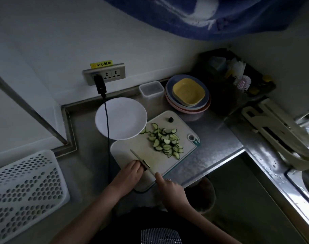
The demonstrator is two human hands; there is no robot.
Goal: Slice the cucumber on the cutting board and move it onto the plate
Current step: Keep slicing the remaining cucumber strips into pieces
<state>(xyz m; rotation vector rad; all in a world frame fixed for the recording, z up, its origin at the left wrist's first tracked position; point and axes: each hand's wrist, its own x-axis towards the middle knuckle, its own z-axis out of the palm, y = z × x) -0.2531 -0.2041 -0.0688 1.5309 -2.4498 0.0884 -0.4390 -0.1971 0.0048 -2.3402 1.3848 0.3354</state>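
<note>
1. While we look down from the head camera, our left hand (131, 173) curls its fingers on the last cucumber stub (145, 165) at the near end of the cutting board (157, 161).
2. Our right hand (168, 186) grips the knife (141, 161), its blade against the stub.
3. Cut slices (166, 140) lie heaped on the board's far right.
4. The white plate (121, 118) overlaps the board's far left corner.

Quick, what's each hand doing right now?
Left hand: holding the last cucumber piece down.
Right hand: gripping the knife.
</note>
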